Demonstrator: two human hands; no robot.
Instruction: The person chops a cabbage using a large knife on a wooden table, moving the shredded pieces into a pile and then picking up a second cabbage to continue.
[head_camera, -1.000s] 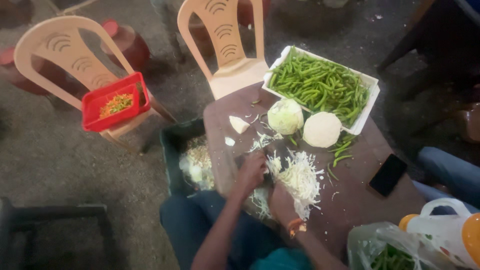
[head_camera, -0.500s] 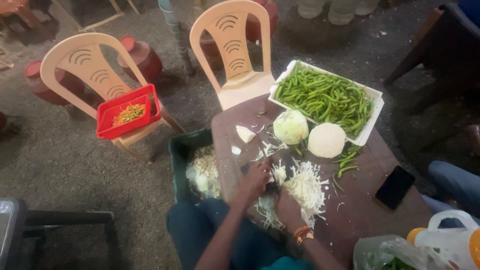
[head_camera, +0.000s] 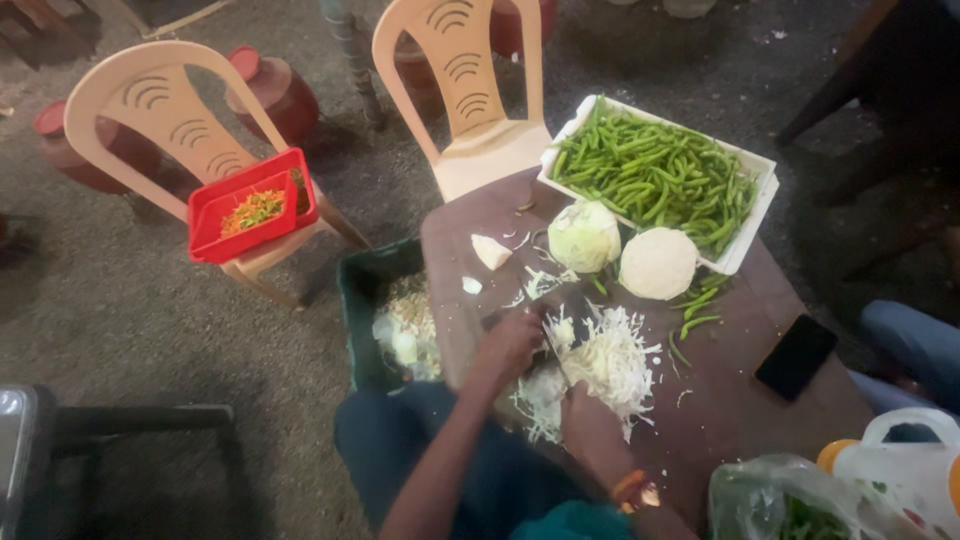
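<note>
Head view: I take the brown table (head_camera: 740, 330) as my landmark. At its near edge the left hand (head_camera: 512, 345) is clenched around a knife (head_camera: 553, 355), while the right hand (head_camera: 590, 425) presses closed on the shredded cabbage (head_camera: 605, 365), likely to steady it. Two cabbage halves (head_camera: 620, 250) wait further up the table, beside a white tray of green beans (head_camera: 655, 175). Left of it, a green crate (head_camera: 375, 310) catches scraps. Plastic chairs (head_camera: 470, 90) stand on rough concrete floor (head_camera: 120, 320).
</note>
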